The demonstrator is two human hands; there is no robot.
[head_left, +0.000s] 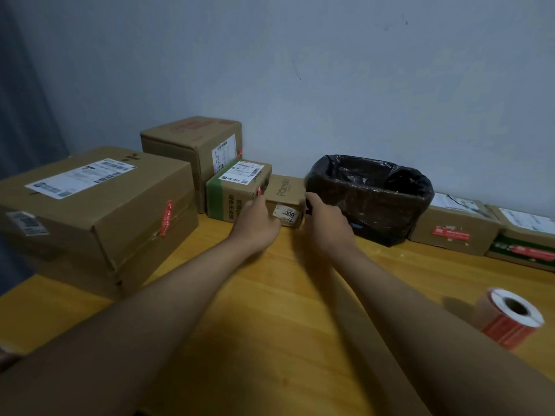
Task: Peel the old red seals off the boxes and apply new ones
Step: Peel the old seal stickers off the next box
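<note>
Your left hand (259,219) and right hand (323,219) press the two ends of the small box (285,195) at the desk's (270,295) far edge, its long axis running away from you, its red seal (307,208) nearer your right fingers.

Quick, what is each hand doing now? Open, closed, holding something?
Left hand: gripping the left side of the small box.
Right hand: closed on the same box's right end, by a red seal.
</note>
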